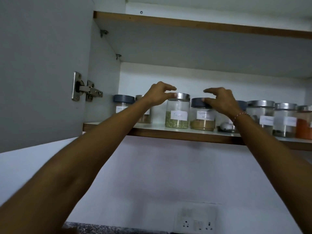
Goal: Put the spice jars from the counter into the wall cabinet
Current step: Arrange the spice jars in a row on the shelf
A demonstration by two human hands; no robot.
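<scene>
On the shelf — steel-lidded jar, labelled, green seeds inside.

White wall, socket panel

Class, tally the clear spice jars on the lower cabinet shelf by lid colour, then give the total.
Clear jars with silver metal lids: 5
Clear jars with dark grey lids: 3
Total: 8
</scene>
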